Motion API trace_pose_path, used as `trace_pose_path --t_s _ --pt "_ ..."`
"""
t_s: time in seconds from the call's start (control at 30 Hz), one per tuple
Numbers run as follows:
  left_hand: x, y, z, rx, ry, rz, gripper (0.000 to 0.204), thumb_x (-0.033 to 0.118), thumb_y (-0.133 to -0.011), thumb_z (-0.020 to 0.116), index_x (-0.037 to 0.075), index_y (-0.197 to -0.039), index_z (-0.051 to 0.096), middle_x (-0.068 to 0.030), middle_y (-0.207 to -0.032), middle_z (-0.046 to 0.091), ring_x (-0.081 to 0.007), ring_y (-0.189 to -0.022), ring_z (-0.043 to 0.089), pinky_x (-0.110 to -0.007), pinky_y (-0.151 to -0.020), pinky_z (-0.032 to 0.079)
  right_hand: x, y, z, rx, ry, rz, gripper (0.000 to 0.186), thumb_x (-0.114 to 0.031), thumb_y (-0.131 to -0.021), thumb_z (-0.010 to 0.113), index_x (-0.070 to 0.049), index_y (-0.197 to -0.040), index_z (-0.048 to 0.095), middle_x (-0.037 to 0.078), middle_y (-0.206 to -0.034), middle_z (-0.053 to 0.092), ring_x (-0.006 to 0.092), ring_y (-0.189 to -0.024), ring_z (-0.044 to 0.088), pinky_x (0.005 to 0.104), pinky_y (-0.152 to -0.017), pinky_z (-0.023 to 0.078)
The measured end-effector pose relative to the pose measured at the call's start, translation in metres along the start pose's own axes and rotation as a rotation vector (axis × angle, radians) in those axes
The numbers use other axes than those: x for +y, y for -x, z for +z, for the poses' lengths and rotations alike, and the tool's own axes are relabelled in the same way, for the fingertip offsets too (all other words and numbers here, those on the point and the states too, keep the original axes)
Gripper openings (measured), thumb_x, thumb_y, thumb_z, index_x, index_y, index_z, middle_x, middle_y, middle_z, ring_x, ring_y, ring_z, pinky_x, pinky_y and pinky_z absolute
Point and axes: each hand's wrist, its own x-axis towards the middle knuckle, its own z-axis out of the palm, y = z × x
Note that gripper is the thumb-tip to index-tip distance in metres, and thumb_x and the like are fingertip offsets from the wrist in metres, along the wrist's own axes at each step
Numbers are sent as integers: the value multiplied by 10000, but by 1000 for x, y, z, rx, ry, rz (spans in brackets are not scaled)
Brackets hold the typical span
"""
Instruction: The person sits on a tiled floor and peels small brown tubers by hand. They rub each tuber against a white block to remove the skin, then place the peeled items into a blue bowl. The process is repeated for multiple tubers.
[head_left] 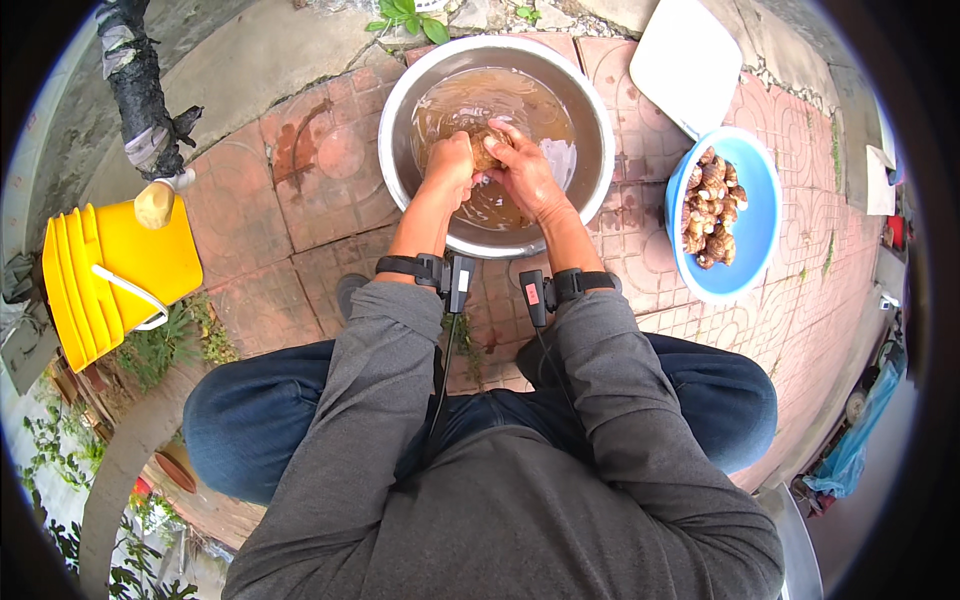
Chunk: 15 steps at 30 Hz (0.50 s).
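Note:
Over a round metal basin [397, 150] of cloudy brown water, both of my hands hold a brown, rough-skinned tuber, which looks like a taro [487, 154]. My left hand [452, 165] is closed against its left side, the fingers curled and partly hidden. From the right, my right hand [527, 178] grips it with the thumb on top and the fingers around its far side. To the right of the metal basin, a blue plastic basin [757, 225] contains several knobbly brown-and-white taros [712, 205].
A white board-like panel [686, 65] lies beyond the blue basin. On the left, a yellow bucket [130, 265] lies near a dark wrapped post [140, 90]. My knees flank the red paving tiles [335, 175]. Straps with small black devices [457, 285] sit on my wrists, cables trailing back.

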Motion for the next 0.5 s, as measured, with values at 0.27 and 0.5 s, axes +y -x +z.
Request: trace_pose_path --t_s 0.27,0.5 --pt "-24 11 39 444 -550 669 418 304 -963 386 -5 -858 647 -271 -868 687 -435 -779 657 -521 -727 496 1 -6 11 487 197 -124 234 -225 -931 679 7 -958 681 55 -812 665 142 -753 598 283 -701 488" --pt "-5 2 12 109 -108 115 398 359 -1017 343 96 -836 580 -56 -585 500 -136 -406 414 -313 -346 248 -10 3 4 141 540 -206 582 -313 -940 614 93 -1345 514 221 -1139 656 231 -1037 613 313 -943 472"
